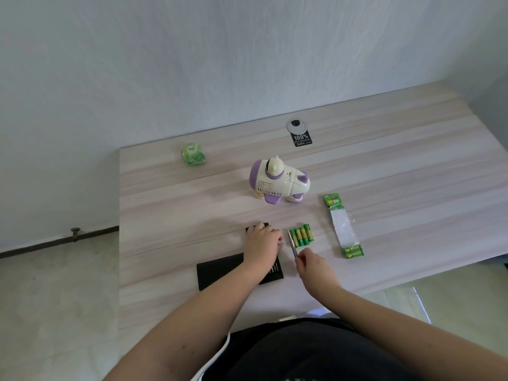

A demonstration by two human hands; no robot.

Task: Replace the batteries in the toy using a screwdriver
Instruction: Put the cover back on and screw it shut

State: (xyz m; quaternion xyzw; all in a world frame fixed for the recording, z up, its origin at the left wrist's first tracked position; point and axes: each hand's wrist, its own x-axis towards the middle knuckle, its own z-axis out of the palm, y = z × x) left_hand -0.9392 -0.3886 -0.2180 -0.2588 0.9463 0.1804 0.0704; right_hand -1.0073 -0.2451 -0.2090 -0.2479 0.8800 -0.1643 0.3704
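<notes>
Toy (pixel 279 181) stands upright on the surface (pixel 398 166), not yet opened as far as can be seen. It lies straight beyond both hands, well apart from them, long axis running left-right, nose to the right.

Right hand (pixel 312 264) nearer the toy's nose end; its grip is pinched on the screwdriver (pixel 292 242), whose shaft points up and slightly left, roughly toward the toy. Four batteries (pixel 302 234) lie side by side just right of the shaft, between right hand and toy, so a straight reach passes over or beside them.

Left hand (pixel 264 242) rests on the black bit case (pixel 239 272), fingers curled over its far end; whether they pinch anything I cannot tell.

Battery wrapper (pixel 343 226) lies right of the batteries. Bare surface all round the toy; near edge lies close behind the case.

Judgement: the toy needs tipping to show its underside, likely by the left hand.
</notes>
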